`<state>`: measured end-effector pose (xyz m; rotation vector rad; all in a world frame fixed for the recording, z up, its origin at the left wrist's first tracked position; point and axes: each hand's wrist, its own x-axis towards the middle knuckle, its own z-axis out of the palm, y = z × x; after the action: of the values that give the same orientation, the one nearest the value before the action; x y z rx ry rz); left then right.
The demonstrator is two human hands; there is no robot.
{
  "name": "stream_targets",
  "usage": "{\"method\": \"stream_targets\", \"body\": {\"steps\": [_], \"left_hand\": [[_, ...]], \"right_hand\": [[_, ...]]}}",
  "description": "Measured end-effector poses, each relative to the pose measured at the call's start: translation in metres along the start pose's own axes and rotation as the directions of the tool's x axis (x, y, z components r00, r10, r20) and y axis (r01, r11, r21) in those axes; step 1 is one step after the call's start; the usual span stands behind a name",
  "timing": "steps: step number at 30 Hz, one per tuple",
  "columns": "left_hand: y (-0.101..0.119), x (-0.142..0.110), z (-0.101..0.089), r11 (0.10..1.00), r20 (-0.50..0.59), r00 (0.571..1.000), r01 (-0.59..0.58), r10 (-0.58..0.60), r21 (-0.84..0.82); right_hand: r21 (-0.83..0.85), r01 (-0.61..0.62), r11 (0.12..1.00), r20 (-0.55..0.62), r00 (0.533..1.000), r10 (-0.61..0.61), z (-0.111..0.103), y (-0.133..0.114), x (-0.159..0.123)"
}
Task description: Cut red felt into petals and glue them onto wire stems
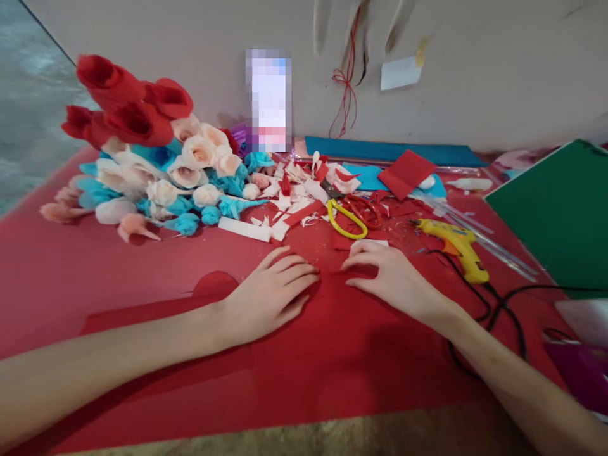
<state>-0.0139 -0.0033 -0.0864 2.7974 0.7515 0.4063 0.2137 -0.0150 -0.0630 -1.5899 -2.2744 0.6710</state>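
Observation:
My left hand (273,291) lies flat on the red paper (190,329) with its fingers stretched toward the middle. Opposite it, my right hand (392,272) is curled, thumb and index finger closing on a thin piece of red paper (363,271) that blends into the red table surface. A round red piece (216,283) lies just behind my left wrist. Beyond my right hand are scissors (349,218) with one yellow and one red handle loop, among white and red paper scraps (299,196).
Paper flowers (161,158) in red, cream and blue are heaped at the left. A phone (268,101) stands against the wall. At the right are a yellow glue gun (458,247), its black cord (506,304), clear glue sticks (503,250) and a green board (555,221).

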Motion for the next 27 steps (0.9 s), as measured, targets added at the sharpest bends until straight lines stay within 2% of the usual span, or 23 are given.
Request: {"method": "stream_targets", "body": {"steps": [5,7,10,12,17,21,27], "left_hand": [[0.0,0.0,0.001,1.0,-0.011,1.0,-0.005,0.006,0.006],[-0.001,0.0,0.002,1.0,-0.017,1.0,-0.011,0.011,0.009],[-0.001,-0.001,0.003,1.0,-0.029,0.999,-0.023,0.023,0.021],[-0.001,-0.001,0.003,0.999,-0.032,0.999,-0.029,0.03,0.03],[0.001,-0.002,0.002,0.998,-0.054,0.998,-0.033,0.036,0.058],[0.003,-0.002,0.002,0.992,-0.099,0.995,0.026,-0.015,0.121],[0.004,-0.001,0.001,0.985,-0.137,0.99,0.05,-0.028,0.162]], "right_hand": [[0.043,0.026,0.999,-0.005,1.0,-0.026,-0.016,-0.006,-0.001],[0.063,-0.032,0.998,-0.078,0.996,0.037,-0.028,-0.005,-0.003],[0.086,-0.118,0.989,-0.23,0.964,0.135,-0.048,-0.001,-0.007],[0.085,-0.127,0.988,-0.258,0.955,0.145,-0.056,0.0,-0.007],[0.103,-0.063,0.993,-0.142,0.987,0.078,-0.052,-0.008,0.006],[0.141,-0.026,0.99,-0.088,0.995,0.038,-0.043,-0.017,0.024],[0.16,0.143,0.977,0.033,0.988,-0.15,-0.037,-0.02,0.039]]}}
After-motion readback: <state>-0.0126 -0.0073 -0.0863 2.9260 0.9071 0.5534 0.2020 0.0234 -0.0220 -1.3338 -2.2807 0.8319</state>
